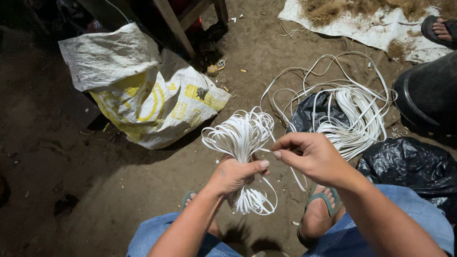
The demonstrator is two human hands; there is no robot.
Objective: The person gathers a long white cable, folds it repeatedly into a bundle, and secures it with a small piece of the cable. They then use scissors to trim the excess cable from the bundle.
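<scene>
— White flat plastic strapping, looped into a bundle (243,143), where is it?

— In the left hand (233,175), low in the middle of the view. The fingers are closed tight round the bundle's waist, thumb laid across the front, so loops fan out above the fist and hang below it.

— And the right hand (309,154)?

— Just beside the left, a little higher. Thumb and forefinger are pinched together on a single strand of the strapping; the other fingers curl loosely. The strand drops from the pinch toward the ground.

— What lies under the hands?

— Blue denim knees at the bottom edge, and bare feet in green flip-flops (320,204) on a packed brown dirt floor (119,190), dusty and dimly lit, with small scraps scattered on it.

— Further out?

— To the right, a crumpled black plastic bag (409,164). Beyond the hands, a loose heap of the same white strapping (352,116) lies partly on another black bag, strands straying over the dirt. To the left, a white and yellow woven sack (143,90), slumped.

— And at the far edge?

— Dark wooden legs (173,24) of some furniture, a white sheet with dry brown fibre (362,19) on it, a black round tub (428,93), and another person's sandalled foot (440,28) in the corner.
</scene>
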